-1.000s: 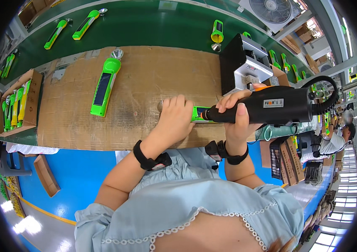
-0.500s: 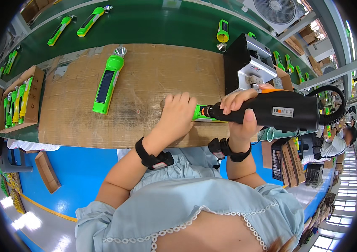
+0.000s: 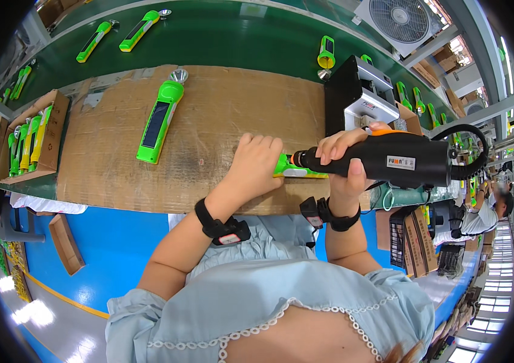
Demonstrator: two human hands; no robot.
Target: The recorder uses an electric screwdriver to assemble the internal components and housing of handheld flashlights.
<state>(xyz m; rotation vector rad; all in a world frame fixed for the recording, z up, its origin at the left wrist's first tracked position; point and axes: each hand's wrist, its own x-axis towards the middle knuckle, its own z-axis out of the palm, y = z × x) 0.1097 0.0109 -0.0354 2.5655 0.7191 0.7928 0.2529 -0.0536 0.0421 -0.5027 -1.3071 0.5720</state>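
My right hand (image 3: 344, 160) is wrapped round a black electric screwdriver (image 3: 399, 159) with an orange part on top. Its tip points left and meets a green and yellow flashlight (image 3: 296, 172) lying on the cardboard sheet. My left hand (image 3: 254, 162) is closed over the left end of that flashlight and hides it. A second green flashlight (image 3: 159, 123) with a dark solar panel lies farther left on the cardboard, its silver reflector (image 3: 179, 75) loose at the far end. Nothing touches that one.
Cardboard (image 3: 208, 115) covers the bench. At left, an open box (image 3: 51, 142) holds several flashlights. More lie on the green conveyor belt (image 3: 226, 42) beyond. A black and silver device (image 3: 369, 94) stands at the right, near a fan (image 3: 399, 21). Another person (image 3: 484, 212) is at far right.
The screwdriver's rear end has shifted slightly left, while its tip stays at the flashlight. My left hand keeps its hold. The whole view has moved a little.
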